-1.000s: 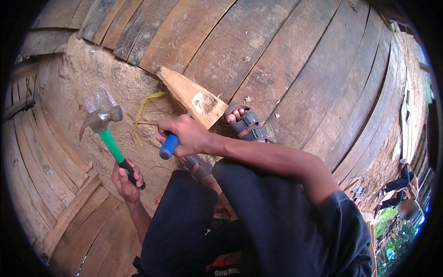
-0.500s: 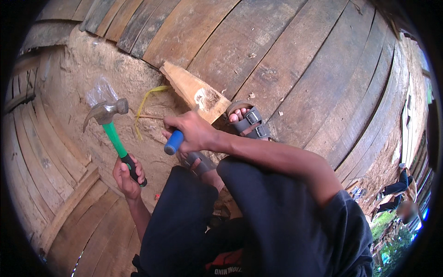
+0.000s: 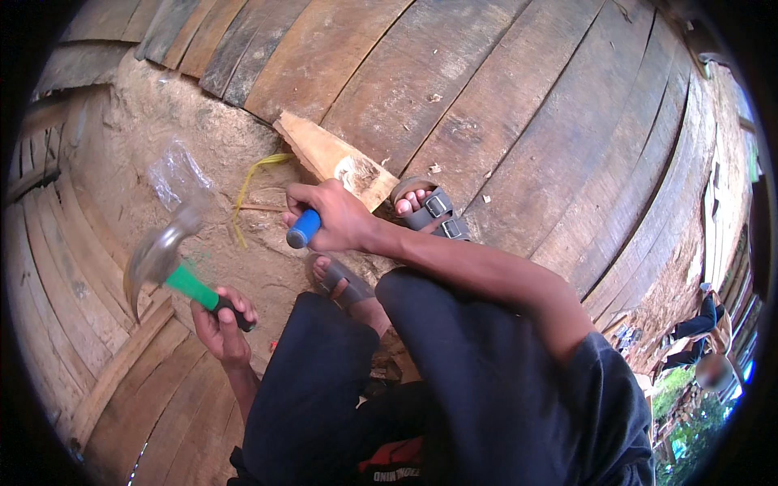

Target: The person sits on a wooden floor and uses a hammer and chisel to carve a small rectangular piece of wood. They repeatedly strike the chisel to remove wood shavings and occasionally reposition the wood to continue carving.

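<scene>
My left hand point(image 3: 224, 334) is wrapped round the black grip of a claw hammer point(image 3: 191, 284) with a green shaft. The hammer's metal head is tilted to the left and smeared by motion. Closed round the blue handle of a chisel point(image 3: 304, 229), my right hand point(image 3: 339, 217) rests at the near end of a pale wood block point(image 3: 310, 144). The chisel's butt faces me, and its blade is hidden behind the hand. A rough hollow is cut into the block, close by my right hand.
My sandalled feet point(image 3: 429, 212) are beside the block. A yellow strap point(image 3: 253, 180) and clear plastic wrap point(image 3: 177, 172) lie on the dirt point(image 3: 219, 130). Wooden planks point(image 3: 519, 113) with scattered chips stretch beyond. Another person point(image 3: 698, 340) is at the far right.
The hammer has swung back, its head tipping left and down, away from the chisel. My right hand keeps its hold on the chisel by the block, with little movement.
</scene>
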A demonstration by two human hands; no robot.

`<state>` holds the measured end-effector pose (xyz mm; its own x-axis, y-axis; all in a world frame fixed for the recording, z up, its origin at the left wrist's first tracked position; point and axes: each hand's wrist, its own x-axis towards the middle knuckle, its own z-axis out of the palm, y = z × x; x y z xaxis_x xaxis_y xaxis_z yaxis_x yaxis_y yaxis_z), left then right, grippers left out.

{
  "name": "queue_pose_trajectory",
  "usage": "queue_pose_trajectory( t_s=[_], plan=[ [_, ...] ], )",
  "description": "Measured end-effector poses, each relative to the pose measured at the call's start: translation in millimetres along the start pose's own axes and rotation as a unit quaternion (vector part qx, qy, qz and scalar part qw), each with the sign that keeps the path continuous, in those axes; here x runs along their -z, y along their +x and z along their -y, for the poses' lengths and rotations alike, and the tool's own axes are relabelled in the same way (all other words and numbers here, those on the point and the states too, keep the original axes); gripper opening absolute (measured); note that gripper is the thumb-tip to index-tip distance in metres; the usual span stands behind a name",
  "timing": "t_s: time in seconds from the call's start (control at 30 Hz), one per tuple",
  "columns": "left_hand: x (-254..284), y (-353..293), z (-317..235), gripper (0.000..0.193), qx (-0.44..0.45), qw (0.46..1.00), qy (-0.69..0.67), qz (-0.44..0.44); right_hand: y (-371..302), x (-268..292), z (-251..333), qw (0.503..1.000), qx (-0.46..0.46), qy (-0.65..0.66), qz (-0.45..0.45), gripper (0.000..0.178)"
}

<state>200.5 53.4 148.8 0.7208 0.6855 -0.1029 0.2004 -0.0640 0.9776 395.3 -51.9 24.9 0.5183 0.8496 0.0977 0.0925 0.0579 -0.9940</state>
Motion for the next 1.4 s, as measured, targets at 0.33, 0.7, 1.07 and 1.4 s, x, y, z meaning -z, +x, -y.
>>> queue_pose_trajectory(
  t_s=[0.33,0.7,1.07,1.4],
  plan=[
    [8.4,-2.7,-4.5,0.048,0.078,0.982,0.148,0.086,13.2,1.7,-4.6,1.0,-0.008,0.008,-0.021,0.02],
    [7.2,8.4,-20.5,0.049,0.061,0.981,0.154,0.098,19.4,3.5,-4.0,1.0,-0.007,0.006,-0.021,0.02],
    [25.4,-8.4,-30.7,0.055,0.091,0.99,0.107,0.025,21.5,3.5,-2.5,1.0,-0.012,0.002,-0.012,0.023],
    [18.0,-7.7,-17.4,0.045,0.118,0.978,0.163,0.06,21.2,-1.6,-5.8,1.0,-0.011,-0.019,-0.004,0.02]
  ],
)
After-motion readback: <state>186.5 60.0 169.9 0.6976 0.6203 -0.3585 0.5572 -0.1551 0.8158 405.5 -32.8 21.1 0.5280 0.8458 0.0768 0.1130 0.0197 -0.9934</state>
